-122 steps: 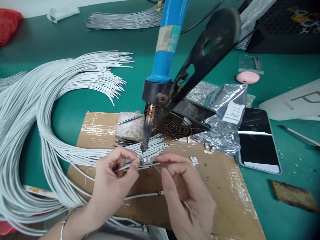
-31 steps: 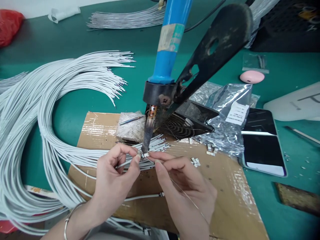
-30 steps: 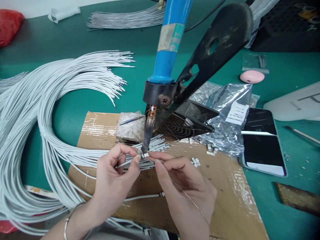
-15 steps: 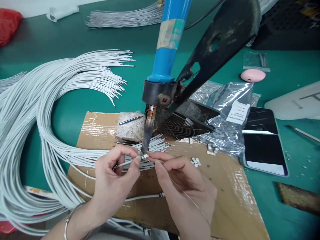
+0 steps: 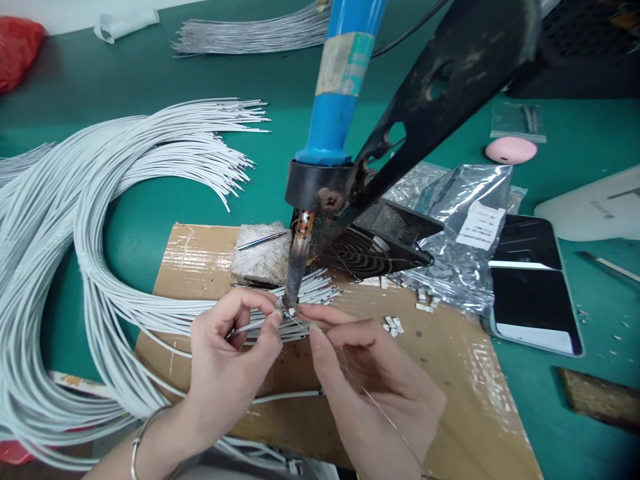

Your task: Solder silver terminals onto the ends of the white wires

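Our left hand pinches one white wire in a tight grip, its end under the soldering iron tip. Our right hand pinches a solder strand there. This joint looks half done, and the wire bundle on the desk likely awaits.

blue soldering iron, white wires, green table.

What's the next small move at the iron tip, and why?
Probably draw the solder wire back a touch with the right hand: its end already meets the soldering iron tip where the left hand pinches the white wire end. Hold that grip steady.
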The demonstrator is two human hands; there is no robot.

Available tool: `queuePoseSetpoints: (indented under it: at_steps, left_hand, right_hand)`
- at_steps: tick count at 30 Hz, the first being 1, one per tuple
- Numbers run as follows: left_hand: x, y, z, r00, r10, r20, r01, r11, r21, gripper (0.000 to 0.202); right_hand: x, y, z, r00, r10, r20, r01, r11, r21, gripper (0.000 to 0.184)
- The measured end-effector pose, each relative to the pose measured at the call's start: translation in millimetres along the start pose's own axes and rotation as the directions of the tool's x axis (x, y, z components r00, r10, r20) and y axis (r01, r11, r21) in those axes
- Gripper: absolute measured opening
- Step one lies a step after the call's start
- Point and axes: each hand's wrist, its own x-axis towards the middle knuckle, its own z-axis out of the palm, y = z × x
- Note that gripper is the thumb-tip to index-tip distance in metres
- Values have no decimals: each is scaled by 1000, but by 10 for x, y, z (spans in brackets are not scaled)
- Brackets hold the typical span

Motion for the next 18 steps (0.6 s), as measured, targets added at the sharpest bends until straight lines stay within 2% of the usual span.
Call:
queuePoseSetpoints:
  at_steps: [18]
  left_hand:
    - [33,7,-18,999,-28,25,29,999,-32,13]
  right_hand:
    - [1,1,23,999,-38,-11,38,999,37,17]
